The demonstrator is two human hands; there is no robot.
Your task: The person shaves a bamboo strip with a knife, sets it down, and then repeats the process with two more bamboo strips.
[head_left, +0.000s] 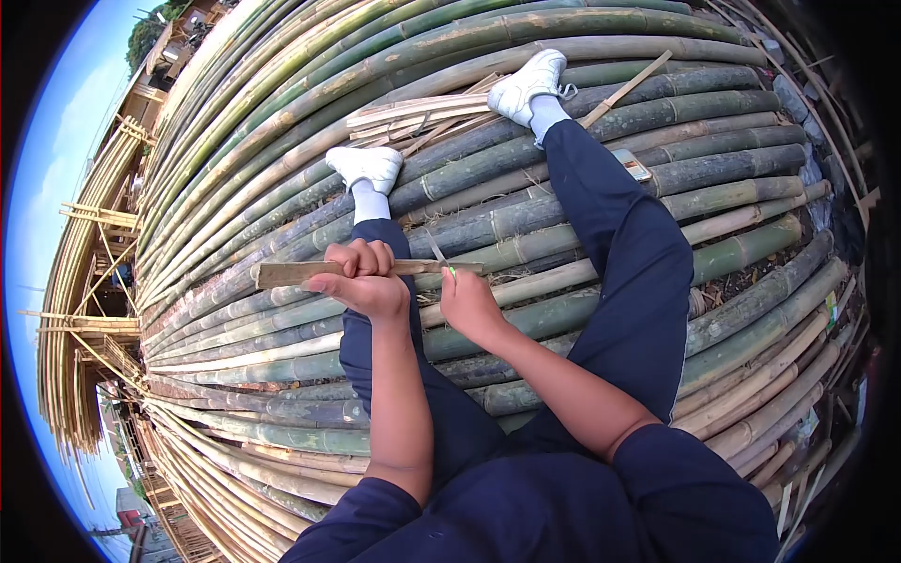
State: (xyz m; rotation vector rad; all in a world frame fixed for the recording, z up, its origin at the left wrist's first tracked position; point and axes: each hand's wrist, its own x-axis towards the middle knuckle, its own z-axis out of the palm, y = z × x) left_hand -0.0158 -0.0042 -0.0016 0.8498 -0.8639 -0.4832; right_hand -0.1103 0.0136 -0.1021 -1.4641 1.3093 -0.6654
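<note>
A short flat bamboo strip [291, 273] lies crosswise above my lap. My left hand [368, 281] is wrapped round its left part, with the fingers curled over the top. My right hand [466, 302] is closed on a knife near the strip's right end. A bit of bright green handle shows at the fingers, and the thin blade [435, 246] points up and to the left, crossing the strip. Most of the handle is hidden in my right hand.
Long green and tan bamboo poles [488, 225] lie side by side under my legs. Split bamboo strips [422, 114] rest between my white shoes. A phone-like object [632, 165] lies beside my right leg. Bundled poles [89, 281] stand at the far left.
</note>
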